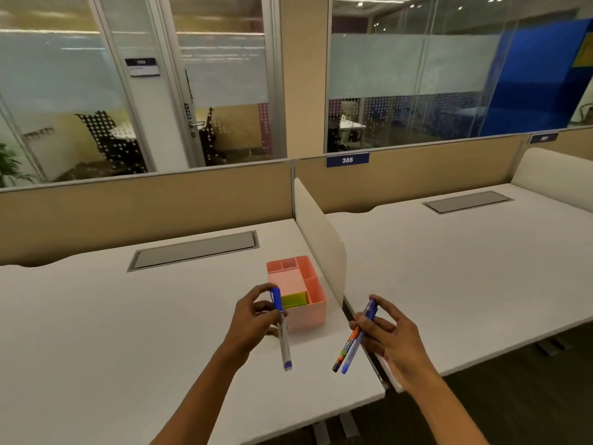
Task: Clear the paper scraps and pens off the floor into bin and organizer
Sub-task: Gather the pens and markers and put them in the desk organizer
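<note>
Near the bench's right edge: pink organizer [296, 292] against the white divider [321, 232].
Left hand [253, 319]: fingers pinch one blue-capped pen [282, 329], held just in front of the organizer.
Right hand [385, 332]: thumb and forefinger pinch two pens [353, 342]; the other fingers spread.
Risk: the loose two-pen pinch may slip, dropping one over the bench's edge to the floor.
Bin: not visible.

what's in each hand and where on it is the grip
Left hand pinches one blue-capped pen near its capped end. Right hand holds two pens around their upper halves.
</note>
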Demonstrator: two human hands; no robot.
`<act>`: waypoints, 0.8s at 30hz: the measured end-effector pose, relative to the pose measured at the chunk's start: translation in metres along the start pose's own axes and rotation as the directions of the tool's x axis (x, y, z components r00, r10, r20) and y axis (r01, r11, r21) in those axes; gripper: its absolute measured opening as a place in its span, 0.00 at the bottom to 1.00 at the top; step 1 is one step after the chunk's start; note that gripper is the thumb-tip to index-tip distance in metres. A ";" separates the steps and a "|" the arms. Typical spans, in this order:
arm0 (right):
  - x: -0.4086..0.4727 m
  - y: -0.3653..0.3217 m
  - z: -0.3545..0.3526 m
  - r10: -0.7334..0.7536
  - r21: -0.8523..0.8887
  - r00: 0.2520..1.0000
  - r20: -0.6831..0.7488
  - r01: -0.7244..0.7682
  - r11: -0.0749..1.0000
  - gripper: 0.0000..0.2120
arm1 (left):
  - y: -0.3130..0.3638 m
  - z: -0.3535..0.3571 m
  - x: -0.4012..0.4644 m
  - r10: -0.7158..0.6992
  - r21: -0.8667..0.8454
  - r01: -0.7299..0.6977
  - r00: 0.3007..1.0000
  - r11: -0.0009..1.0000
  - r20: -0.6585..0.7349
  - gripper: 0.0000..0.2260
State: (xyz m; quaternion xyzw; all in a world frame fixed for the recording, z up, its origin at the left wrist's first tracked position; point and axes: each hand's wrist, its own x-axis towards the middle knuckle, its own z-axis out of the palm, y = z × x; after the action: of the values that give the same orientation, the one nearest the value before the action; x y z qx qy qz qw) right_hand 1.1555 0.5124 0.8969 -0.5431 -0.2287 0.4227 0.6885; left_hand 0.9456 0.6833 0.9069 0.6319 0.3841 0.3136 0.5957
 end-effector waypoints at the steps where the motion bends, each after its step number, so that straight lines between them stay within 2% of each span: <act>1: 0.015 -0.003 0.002 -0.007 -0.011 1.000 -0.011 0.007 1.000 0.26 | 0.002 -0.002 0.020 0.000 -0.003 0.000 1.000 1.000 0.003 0.22; 7: 0.095 -0.022 0.021 -0.069 -0.146 0.993 -0.096 0.055 0.988 0.25 | 0.021 -0.011 0.140 0.039 0.010 -0.040 0.998 0.999 0.052 0.19; 10: 0.123 -0.032 0.034 -0.136 -0.319 0.982 -0.130 0.089 0.943 0.25 | 0.027 -0.011 0.187 0.047 0.024 -0.048 0.998 0.999 0.035 0.19; 13: 0.146 -0.043 0.053 -0.277 -0.566 0.953 -0.118 0.165 0.808 0.25 | 0.027 -0.005 0.224 0.054 0.050 -0.055 0.998 0.997 0.030 0.22; 16: 0.175 -0.050 0.075 -0.382 -0.703 0.922 -0.067 0.228 0.673 0.26 | 0.020 0.006 0.255 0.062 0.094 -0.063 0.998 0.994 0.015 0.23; 21: 0.216 -0.033 0.096 -0.302 -0.822 0.952 0.046 0.209 0.530 0.27 | 0.000 0.028 0.292 0.061 0.191 -0.056 0.998 0.980 -0.018 0.25; 24: 0.231 -0.015 0.098 -0.255 -0.868 0.965 0.064 0.180 0.462 0.27 | -0.012 0.037 0.306 0.082 0.261 -0.079 0.997 0.962 0.000 0.25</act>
State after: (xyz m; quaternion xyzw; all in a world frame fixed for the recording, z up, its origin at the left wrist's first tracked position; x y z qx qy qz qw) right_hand 1.2085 0.7578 0.9077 -0.7968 -0.4513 0.1384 0.3773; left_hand 1.1313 0.9269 0.8727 0.7184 0.3991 0.2876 0.4919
